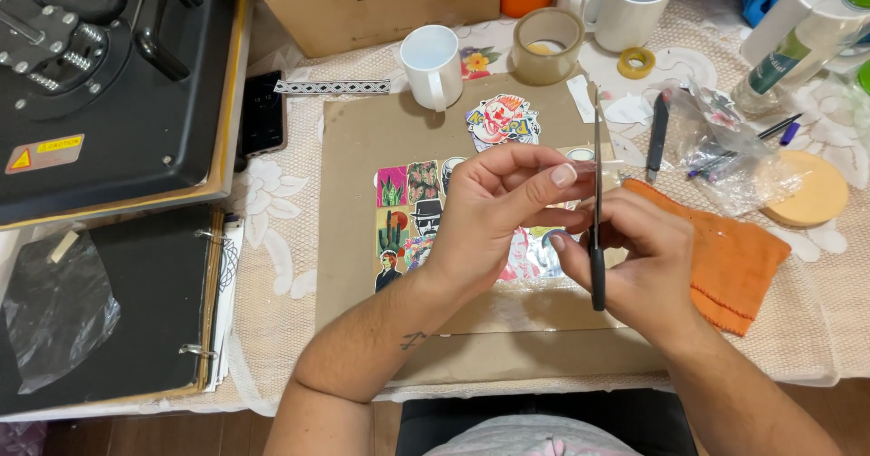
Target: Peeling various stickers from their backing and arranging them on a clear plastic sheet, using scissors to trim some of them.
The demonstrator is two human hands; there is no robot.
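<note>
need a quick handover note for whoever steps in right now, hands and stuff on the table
Left hand: pinching a small clear strip, likely tape, at its fingertips.
Right hand: holding scissors, blades pointing up beside the strip.
Below the hands: printed sticker sheet on brown cardboard; loose stickers above it.
Nearby: tape roll, orange cloth.
Done: strip raised to the blades.
Left: strip not visibly cut.
</note>
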